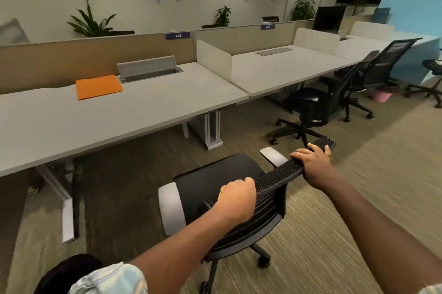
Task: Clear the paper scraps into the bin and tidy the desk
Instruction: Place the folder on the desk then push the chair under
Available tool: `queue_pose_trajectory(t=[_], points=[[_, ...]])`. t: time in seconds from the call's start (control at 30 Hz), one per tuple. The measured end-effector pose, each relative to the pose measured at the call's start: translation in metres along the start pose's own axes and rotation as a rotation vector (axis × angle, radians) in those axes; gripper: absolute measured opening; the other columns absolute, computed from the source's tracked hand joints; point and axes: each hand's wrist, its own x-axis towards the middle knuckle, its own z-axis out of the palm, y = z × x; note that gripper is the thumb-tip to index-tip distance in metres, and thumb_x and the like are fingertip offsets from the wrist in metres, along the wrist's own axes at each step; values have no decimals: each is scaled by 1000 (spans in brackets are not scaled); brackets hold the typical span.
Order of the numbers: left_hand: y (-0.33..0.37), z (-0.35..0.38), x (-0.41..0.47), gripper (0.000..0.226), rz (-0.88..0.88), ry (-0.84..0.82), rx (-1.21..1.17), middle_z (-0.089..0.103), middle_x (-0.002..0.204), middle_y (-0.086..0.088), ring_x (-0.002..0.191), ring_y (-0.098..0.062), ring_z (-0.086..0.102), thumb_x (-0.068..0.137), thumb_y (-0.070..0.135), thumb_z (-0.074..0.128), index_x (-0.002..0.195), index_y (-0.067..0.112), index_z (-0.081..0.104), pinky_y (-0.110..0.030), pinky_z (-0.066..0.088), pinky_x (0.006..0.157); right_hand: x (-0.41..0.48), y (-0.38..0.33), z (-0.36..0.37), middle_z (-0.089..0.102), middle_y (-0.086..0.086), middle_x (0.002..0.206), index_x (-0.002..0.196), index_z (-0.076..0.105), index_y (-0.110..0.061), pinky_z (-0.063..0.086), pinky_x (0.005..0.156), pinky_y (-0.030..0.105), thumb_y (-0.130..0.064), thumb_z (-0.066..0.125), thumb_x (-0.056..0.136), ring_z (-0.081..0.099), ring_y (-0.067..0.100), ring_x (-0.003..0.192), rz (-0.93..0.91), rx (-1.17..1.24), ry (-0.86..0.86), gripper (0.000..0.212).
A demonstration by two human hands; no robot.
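Observation:
A black mesh office chair (222, 181) with grey armrests stands on the carpet in front of the grey desk (119, 116). My left hand (235, 200) grips the top edge of its backrest on the left. My right hand (313, 159) grips the same edge further right. An orange folder (98, 86) lies flat on the desk near the back divider. No paper scraps show on the desk. A pink bin (382, 95) sits on the floor far to the right, partly hidden behind other chairs.
A second desk (282, 71) adjoins on the right, with two black chairs (318, 104) pushed near it. A cable tray with a raised lid (148, 70) sits at the desk's back. White desk legs (211, 128) stand under the tabletop. Open carpet lies to the right.

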Motion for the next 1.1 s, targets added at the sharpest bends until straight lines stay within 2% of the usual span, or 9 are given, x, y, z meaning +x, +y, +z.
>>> queue_pose_trajectory(t=[0.27,0.5,0.63,1.1], points=[[-51,-6,-19,25,25,26,24,59,110,-15,100,-34,58,87,10,51,111,12,44,-45,48,83,-3,-51,-1,41,-10,146,134,45,-37,-4,112,61,-17,48,93,14,29,143,17,54,-3,45],[-92,-14,-31,26,18,86,20,61,110,-12,98,-31,59,88,21,52,112,16,47,-46,51,86,-4,-92,2,47,-7,141,128,51,-34,-4,111,61,-18,56,89,18,30,141,32,82,45,43],[-102,-16,-34,26,-1,92,14,62,109,-12,98,-30,60,88,20,52,114,15,48,-46,52,86,-1,-105,2,50,-6,137,125,54,-33,-3,111,61,-20,62,85,20,30,139,16,94,62,43],[-152,-18,-25,35,-72,130,-14,62,105,-7,93,-25,60,87,18,54,121,21,45,-43,54,83,43,-147,10,53,-5,133,126,54,-32,-5,109,64,-21,58,87,23,33,137,-97,93,69,41]])
